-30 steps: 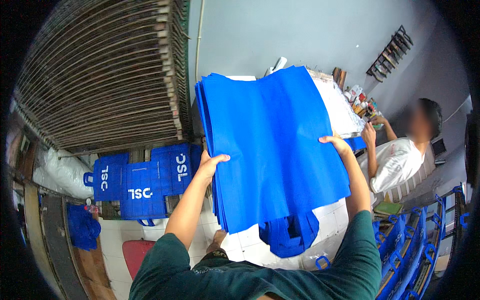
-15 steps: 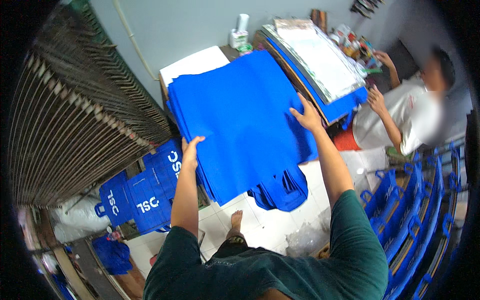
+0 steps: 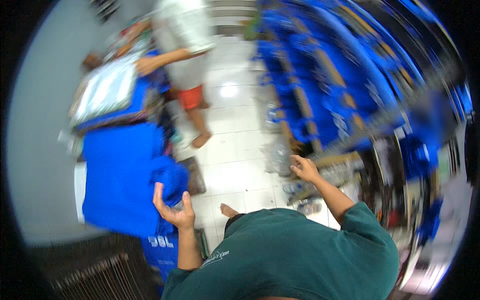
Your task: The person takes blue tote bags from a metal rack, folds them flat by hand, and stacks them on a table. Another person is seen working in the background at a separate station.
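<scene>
A stack of blue fabric bags lies on the table to my left. My left hand is beside its near right edge, thumb and fingers spread, holding nothing. Bunched blue fabric hangs over the stack's right side, just beyond my fingertips; whether they touch it I cannot tell. My right hand is out over the floor on the right, empty, with its fingers loosely curved and apart. The nearest thing to it is a clear plastic bag. Motion blurs much of the picture.
A co-worker in a white shirt and red shorts stands beyond the table, one hand by a framed pale panel. Racks hung with blue bags fill the right. White floor tiles run between. A dark wire rack stands at the lower left.
My view has swung to the right, so the table now lies at my left. Both hands have come off the blue bag stack; my right hand is now out by the racks.
</scene>
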Demonstrator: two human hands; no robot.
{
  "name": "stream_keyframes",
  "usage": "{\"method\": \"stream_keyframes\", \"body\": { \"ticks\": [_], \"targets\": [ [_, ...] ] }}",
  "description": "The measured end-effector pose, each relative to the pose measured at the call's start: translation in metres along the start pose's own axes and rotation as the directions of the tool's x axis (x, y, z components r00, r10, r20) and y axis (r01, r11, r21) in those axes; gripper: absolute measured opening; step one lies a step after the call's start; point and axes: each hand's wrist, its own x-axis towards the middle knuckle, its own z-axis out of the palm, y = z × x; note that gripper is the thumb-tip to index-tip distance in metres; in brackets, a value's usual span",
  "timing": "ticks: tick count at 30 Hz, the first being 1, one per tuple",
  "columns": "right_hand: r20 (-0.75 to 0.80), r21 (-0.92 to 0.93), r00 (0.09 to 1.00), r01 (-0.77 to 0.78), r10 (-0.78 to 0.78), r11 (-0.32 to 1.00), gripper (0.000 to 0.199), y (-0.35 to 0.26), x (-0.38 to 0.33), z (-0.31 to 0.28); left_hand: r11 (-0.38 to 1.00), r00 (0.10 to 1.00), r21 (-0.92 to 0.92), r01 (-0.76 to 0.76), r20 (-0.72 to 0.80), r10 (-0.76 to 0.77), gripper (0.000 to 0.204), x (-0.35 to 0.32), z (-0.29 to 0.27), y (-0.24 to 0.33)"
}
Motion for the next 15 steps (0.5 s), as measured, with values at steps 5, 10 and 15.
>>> {"method": "stream_keyframes", "body": {
  "ticks": [5, 10, 15],
  "targets": [
    [-0.134, 0.002, 0.825, -0.554, 0.549, 0.832, 0.049, 0.207, -0.22, -0.021, 0.818, 0.846, -0.572, 0.058, 0.464, 0.264, 0.054, -0.095, 0.123, 0.148],
    [-0.064, 0.216, 0.388, -0.894, 0.92, 0.392, 0.053, 0.318, -0.508, 0.043, 0.758, 0.125, -0.483, 0.438, 0.868, 0.481, 0.065, -0.232, 0.194, 0.317],
    [-0.084, 0.494, -0.126, -0.867, 0.988, -0.069, 0.054, 0.311, -0.715, 0.144, 0.864, -0.561, -0.461, 0.201, 0.669, 0.488, 0.08, -0.374, 0.294, 0.385]
  ]
}}
